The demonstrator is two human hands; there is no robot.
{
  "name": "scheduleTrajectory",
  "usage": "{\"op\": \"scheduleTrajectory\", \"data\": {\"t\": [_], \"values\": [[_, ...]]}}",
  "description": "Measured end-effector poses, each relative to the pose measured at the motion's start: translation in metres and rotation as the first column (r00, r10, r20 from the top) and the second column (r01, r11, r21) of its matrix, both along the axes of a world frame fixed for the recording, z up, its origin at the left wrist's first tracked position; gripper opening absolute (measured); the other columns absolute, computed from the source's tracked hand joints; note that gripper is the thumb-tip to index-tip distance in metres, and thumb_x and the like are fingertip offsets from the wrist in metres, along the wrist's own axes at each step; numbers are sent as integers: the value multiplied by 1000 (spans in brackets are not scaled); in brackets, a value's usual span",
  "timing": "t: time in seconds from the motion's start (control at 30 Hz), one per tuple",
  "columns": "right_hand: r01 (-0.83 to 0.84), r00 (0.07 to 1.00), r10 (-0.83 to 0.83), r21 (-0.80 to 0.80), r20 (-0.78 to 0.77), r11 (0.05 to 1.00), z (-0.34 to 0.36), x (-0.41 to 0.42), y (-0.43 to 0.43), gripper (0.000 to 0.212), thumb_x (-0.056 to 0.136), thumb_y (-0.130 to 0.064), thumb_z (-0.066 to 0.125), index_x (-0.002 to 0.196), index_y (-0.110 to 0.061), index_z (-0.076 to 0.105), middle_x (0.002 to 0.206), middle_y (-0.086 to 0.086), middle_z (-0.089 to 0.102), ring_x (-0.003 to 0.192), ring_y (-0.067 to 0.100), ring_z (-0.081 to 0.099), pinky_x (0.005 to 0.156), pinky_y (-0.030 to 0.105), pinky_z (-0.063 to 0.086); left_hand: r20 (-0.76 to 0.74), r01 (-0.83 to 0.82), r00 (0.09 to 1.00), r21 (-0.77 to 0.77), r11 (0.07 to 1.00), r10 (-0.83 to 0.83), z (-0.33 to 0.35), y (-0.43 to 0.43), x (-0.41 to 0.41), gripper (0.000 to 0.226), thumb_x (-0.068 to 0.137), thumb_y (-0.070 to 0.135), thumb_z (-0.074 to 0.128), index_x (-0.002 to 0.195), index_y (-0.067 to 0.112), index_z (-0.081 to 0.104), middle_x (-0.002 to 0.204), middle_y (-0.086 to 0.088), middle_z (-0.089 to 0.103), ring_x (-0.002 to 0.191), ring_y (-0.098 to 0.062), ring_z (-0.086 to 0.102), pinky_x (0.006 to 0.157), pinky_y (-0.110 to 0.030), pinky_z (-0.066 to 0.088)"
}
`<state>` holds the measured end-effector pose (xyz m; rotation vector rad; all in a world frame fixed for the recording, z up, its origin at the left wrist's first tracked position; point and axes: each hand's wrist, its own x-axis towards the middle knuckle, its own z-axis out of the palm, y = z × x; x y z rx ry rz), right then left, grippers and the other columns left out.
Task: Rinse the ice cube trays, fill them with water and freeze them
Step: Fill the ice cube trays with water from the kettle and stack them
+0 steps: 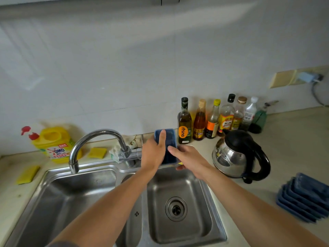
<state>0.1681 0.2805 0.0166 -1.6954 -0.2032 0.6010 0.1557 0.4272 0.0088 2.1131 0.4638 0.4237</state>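
Observation:
A blue ice cube tray (170, 139) is held above the back rim of the right sink basin (179, 227), its long side pointing away from me. My left hand (154, 152) grips its left edge, thumb laid across the top. My right hand (187, 157) holds the right side, thumb on the tray and fingers underneath. A stack of several more blue trays (306, 198) lies on the counter at the far right. The chrome faucet (92, 147) arches over the left basin (71, 202); no water is running.
A black and steel kettle (238, 155) stands right of the sink. Several sauce and oil bottles (213, 118) line the wall behind it. A yellow detergent jug (55, 143) and yellow sponges (28, 174) sit left of the faucet.

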Motion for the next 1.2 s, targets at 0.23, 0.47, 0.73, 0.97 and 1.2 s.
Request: {"op": "scheduleTrajectory", "data": {"t": [0.23, 0.47, 0.73, 0.97, 1.2], "values": [[16, 1000, -16, -15, 4, 1000, -8, 5, -10, 23, 102, -28, 59, 109, -8, 69, 102, 11, 75, 98, 26, 72, 74, 29, 58, -68, 110, 992, 70, 991, -105, -13, -1, 0, 46, 101, 56, 46, 69, 23, 50, 60, 7, 58, 53, -6, 58, 40, -10, 38], [62, 998, -62, -22, 15, 998, -18, 1, -29, 15, 103, -28, 59, 108, -17, 67, 101, 5, 76, 89, 20, 76, 75, 35, 63, -61, 183, 982, 118, 976, -176, -27, -18, 7, 36, 101, 56, 43, 94, 24, 56, 78, 3, 67, 70, -15, 67, 60, -27, 55], [83, 994, -87, -58, -64, 995, -19, -2, -97, 20, 99, -29, 65, 117, -23, 58, 110, 6, 71, 91, 24, 75, 75, 37, 64, -65, 166, 983, -77, 983, -171, -28, -86, 17, 48, 101, 58, 40, 77, 21, 59, 73, 1, 67, 65, -13, 64, 50, -14, 40], [233, 971, -220, -163, 94, 959, -5, 1, -230, 14, 101, -27, 61, 114, -23, 62, 106, 3, 70, 86, 18, 72, 63, 25, 58, -84, 302, 941, -226, 926, -328, -3, -198, 30, 31, 101, 44, 53, 117, 18, 55, 109, -6, 68, 94, -21, 71, 74, -45, 64], [371, 928, -350, -231, 127, 899, 1, 9, -385, 19, 99, -24, 61, 89, -19, 76, 77, 6, 74, 55, 12, 62, 51, 25, 49, -75, 396, 900, -269, 878, -429, 0, -337, 23, 14, 100, 33, 58, 108, 21, 60, 97, -2, 72, 82, -17, 73, 65, -39, 64]]}}
